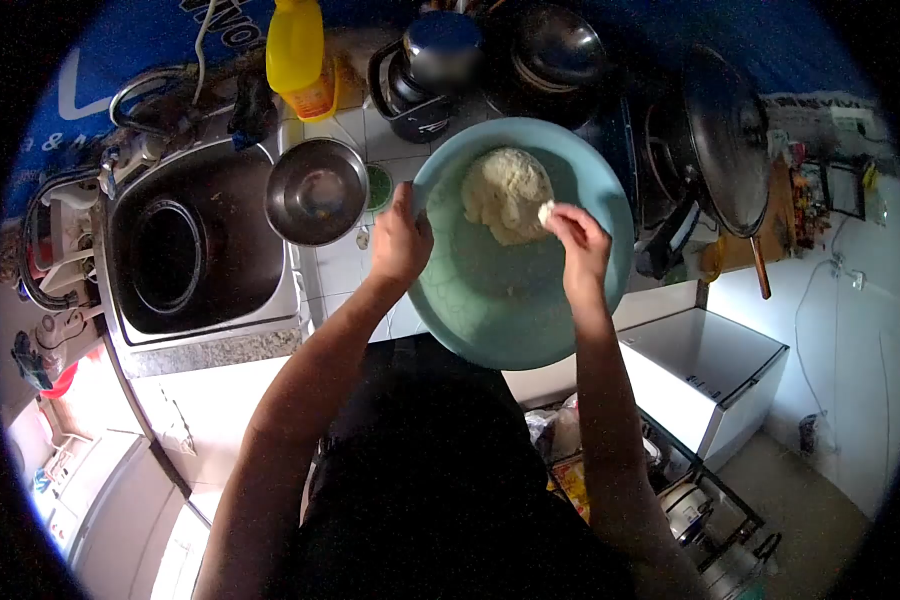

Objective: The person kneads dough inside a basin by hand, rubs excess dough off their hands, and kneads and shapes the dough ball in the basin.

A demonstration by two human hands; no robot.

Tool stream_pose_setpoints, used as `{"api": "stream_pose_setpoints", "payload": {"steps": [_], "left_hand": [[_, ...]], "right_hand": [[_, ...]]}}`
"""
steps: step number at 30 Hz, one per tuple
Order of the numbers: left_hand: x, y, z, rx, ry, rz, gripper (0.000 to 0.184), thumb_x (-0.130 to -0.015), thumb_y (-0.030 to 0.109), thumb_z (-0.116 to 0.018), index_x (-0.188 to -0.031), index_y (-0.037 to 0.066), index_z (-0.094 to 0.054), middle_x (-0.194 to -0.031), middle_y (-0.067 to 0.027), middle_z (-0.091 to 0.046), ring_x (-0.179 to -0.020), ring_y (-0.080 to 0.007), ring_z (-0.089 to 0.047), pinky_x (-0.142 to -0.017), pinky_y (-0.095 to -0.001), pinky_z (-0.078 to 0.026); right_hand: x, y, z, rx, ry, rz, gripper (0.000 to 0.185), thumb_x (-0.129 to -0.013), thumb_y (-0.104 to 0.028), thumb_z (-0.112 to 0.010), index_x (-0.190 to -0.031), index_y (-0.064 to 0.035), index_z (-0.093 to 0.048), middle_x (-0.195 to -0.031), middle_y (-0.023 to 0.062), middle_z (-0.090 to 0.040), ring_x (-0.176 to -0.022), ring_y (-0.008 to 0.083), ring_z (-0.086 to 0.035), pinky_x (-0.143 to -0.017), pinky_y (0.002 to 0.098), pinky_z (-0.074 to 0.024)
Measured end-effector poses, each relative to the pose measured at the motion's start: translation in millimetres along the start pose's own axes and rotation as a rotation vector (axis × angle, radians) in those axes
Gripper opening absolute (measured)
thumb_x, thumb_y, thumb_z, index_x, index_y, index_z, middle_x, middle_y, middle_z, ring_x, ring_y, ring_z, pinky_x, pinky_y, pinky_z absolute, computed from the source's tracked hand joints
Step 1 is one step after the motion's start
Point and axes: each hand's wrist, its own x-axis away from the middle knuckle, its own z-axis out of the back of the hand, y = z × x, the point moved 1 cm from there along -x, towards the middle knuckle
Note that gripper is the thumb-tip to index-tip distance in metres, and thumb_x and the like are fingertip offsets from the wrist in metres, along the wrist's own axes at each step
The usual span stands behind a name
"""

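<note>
A wide light-green basin (500, 335) stands tilted slightly at the counter's front edge. Inside it, toward the back, lies a lump of pale dough (507, 190) with a rough surface. My left hand (402, 240) grips the basin's left rim, thumb pointing up along the side. Over the right part of the basin, my right hand (582, 243) pinches a small piece of dough (546, 212) between its fingertips, beside the larger lump. A steel bowl (317, 192) sits just left of my left hand.
At the left is a steel sink (280, 270) with a dark round pan (165, 255) in it. Behind the steel bowl stands a yellow bottle (298, 60). A dark appliance (415, 95) and a black pan (560, 50) are at the back; a large lid (727, 145) is at the right.
</note>
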Motion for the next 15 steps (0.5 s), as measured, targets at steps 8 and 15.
{"api": "stream_pose_setpoints", "payload": {"steps": [8,15], "left_hand": [[1,11,4,-0.043,0.005,0.030,0.030,-0.075,0.001,-0.048,-0.105,0.003,-0.044,-0.076,-0.0259,-0.057,-0.073,-0.0440,-0.056,-0.062,-0.0488,-0.044],[3,7,2,-0.015,0.032,0.017,0.030,-0.074,0.000,-0.048,-0.103,0.004,-0.044,-0.074,-0.0256,-0.057,-0.070,-0.0444,-0.055,-0.059,-0.0481,-0.044]], "right_hand": [[-21,18,-9,0.694,0.033,0.318,0.014,-0.077,-0.001,-0.057,-0.090,-0.0037,-0.063,-0.088,0.0084,-0.063,-0.082,0.0235,-0.060,-0.074,0.0305,-0.0466],[7,27,-15,1.053,-0.023,0.536,0.032,-0.072,0.011,-0.046,-0.100,-0.0006,-0.059,-0.107,0.0120,-0.057,-0.101,0.0287,-0.054,-0.085,0.0352,-0.0433]]}}
